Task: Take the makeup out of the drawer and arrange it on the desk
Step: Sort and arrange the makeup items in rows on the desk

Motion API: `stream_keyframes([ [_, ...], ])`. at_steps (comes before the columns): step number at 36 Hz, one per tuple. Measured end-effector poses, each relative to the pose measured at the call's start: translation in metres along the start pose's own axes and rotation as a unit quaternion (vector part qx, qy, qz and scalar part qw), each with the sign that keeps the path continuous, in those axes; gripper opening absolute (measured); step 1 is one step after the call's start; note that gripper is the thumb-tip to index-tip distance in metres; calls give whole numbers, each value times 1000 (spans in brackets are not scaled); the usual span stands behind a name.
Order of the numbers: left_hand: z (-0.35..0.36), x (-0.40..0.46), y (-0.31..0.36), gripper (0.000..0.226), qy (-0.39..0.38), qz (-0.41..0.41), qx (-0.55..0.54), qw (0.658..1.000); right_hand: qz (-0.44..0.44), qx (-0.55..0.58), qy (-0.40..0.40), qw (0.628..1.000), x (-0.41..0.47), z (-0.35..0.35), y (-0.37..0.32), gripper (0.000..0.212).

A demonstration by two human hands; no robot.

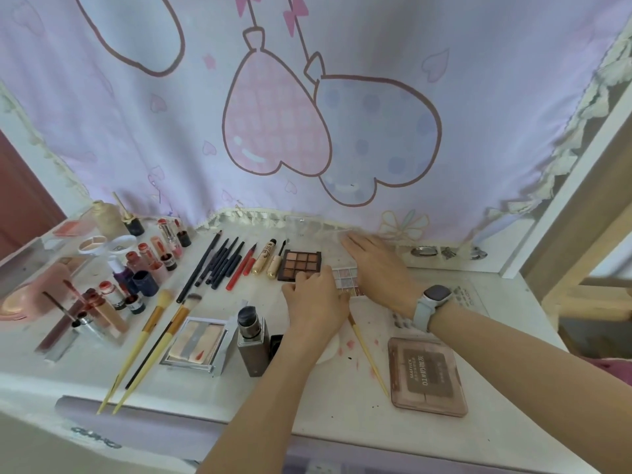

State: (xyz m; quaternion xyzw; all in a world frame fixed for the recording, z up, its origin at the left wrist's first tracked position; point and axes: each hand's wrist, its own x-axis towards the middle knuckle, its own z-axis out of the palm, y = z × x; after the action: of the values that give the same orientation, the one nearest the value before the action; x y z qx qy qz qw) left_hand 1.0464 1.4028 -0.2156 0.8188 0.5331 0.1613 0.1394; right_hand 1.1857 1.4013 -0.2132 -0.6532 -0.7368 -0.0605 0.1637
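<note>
I read my left hand (316, 295) as curled, fingertips pinching the near edge of the brown eyeshadow palette (301, 265), which lies flat on the surface (342, 388) just beyond it, long side running left to right. My right hand (379, 268), the one with the watch, lies flat and released, just right of it over a pale glittery palette (343, 280). Both palettes are hard, flat plastic trays of small square pans. Left of the left hand sits a row of slim, smooth pencils (222, 261).
</note>
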Motion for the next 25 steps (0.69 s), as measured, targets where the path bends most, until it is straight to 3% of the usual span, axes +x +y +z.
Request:
stream_keyframes([
  [4, -1, 3, -1, 26, 2, 4, 21, 1000, 20, -32, -38, 999, 9, -3, -3, 65],
  [13, 3, 8, 0, 26, 14, 7, 72, 997, 58, -86, -81, 991, 25, -15, -11, 44],
  [20, 4, 10, -2, 35, 24, -5, 85, 996, 74, -110, -88, 987, 26, -16, -12, 38],
  [25, 2, 7, -1, 37, 24, 0, 106, 994, 62, -32, -37, 997, 14, -15, -7, 45],
])
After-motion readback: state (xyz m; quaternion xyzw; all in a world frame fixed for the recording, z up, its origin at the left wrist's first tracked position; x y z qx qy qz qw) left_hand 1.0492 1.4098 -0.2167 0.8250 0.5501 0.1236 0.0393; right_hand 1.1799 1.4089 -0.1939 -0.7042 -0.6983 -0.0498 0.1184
